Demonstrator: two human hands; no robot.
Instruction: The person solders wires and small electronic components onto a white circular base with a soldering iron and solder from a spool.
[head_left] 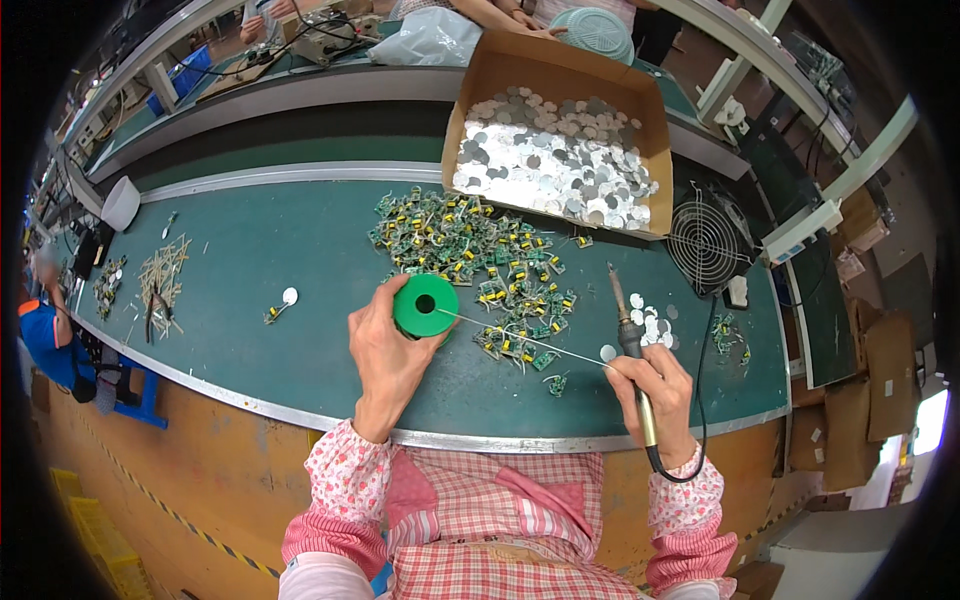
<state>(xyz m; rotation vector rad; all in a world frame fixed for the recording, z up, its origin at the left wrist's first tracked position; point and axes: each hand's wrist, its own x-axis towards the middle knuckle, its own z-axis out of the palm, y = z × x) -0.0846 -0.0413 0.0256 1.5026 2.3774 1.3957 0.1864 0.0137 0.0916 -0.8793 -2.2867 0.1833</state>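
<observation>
My left hand (382,345) is closed round a green spool (440,318) of solder wire, held above the table's front half. From the spool a thin strand of solder wire (530,337) runs taut to my right hand (658,388), whose fingers pinch its end. That same hand also grips a soldering iron (631,340), its tip pointing away from me and its black cord looping down at the right. Small green circuit boards with yellow parts (440,235) lie heaped beyond the spool. Several loose silver discs (652,322) are beside the iron.
A cardboard box (560,70) of silver discs tilts at the back, near a round fan (708,232). At left are cut wire pieces (165,272), pliers (155,308), a board joined to a disc (282,304) and a white bowl (121,204). Other people sit beyond the table.
</observation>
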